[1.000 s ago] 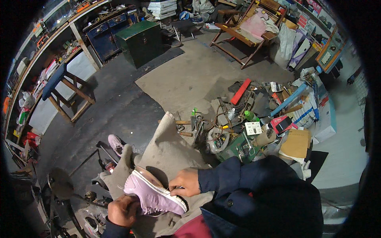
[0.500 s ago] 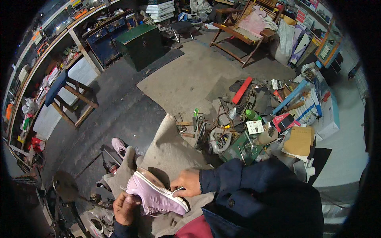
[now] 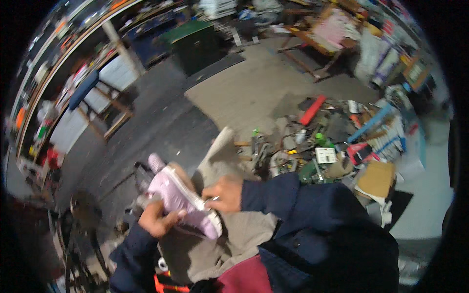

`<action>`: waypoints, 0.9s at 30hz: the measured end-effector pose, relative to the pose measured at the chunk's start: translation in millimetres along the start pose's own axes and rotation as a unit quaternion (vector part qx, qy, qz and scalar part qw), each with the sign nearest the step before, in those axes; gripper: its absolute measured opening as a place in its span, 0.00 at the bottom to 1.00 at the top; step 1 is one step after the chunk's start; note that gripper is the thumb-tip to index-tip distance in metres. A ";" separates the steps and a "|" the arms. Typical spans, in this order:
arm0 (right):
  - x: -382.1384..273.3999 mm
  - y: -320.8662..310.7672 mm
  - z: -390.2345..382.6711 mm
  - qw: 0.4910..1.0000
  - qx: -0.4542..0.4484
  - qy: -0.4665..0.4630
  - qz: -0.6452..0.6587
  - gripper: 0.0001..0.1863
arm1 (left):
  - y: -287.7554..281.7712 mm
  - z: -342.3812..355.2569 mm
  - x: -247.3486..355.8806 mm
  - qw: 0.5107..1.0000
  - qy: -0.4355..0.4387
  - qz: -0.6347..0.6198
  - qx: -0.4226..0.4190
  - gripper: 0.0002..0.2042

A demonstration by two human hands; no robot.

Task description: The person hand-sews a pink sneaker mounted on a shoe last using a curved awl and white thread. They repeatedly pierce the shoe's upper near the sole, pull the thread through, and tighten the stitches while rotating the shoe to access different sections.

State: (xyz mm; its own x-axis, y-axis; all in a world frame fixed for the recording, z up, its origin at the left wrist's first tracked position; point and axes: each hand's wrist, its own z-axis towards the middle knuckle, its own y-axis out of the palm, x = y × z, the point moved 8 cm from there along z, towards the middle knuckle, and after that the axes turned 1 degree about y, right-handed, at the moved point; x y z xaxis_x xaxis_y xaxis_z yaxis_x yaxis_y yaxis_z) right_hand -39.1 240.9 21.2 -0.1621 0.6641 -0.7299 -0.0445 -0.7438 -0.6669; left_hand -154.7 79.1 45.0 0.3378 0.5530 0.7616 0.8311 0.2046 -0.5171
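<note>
A lilac sneaker (image 3: 168,191) with a white sole lies tilted over my lap, its sole edge toward my right hand. My left hand (image 3: 157,219) grips its upper, thumb pressed on the lilac side. Closed at the sole's edge, my right hand (image 3: 225,194) holds a small shiny metal tool (image 3: 214,198); its tip and exact kind are hidden by fingers and blur. Under the shoe, a grey-beige cloth (image 3: 215,239) covers my lap. A second pink shoe (image 3: 155,162) shows partly just beyond the first.
To the right spreads a pile of tools and scraps, with a red bar (image 3: 312,110), a white box (image 3: 326,155) and a brown envelope-like sheet (image 3: 377,177). A dark metal machine (image 3: 83,210) stands at left. Farther off are a blue-topped stool (image 3: 84,90) and a green chest (image 3: 188,36).
The sneaker and both hands sit higher in the picture. My left hand has shifted its grip, with the thumb now along the upper. The whole view has shifted and blurred.
</note>
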 end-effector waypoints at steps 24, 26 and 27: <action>-0.1 9.1 17.6 0.984 -0.116 0.100 0.087 0.18 | 29.0 3.4 -13.9 0.982 -0.029 -0.115 -0.146 0.28; 0.5 9.1 16.8 0.985 -0.122 0.097 0.073 0.20 | 28.3 3.0 -12.4 0.984 -0.028 -0.109 -0.140 0.26; 0.2 8.6 17.1 0.986 -0.121 0.091 0.071 0.21 | 28.3 2.6 -11.9 0.985 -0.027 -0.104 -0.138 0.25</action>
State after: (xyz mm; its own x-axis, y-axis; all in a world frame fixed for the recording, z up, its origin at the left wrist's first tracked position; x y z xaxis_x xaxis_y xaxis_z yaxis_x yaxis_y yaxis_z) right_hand -56.3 233.3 17.9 0.0311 0.5731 -0.8189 0.2060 -0.8054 -0.5558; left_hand -136.3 80.4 20.3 0.1295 0.5662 0.8140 0.9708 0.0947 -0.2203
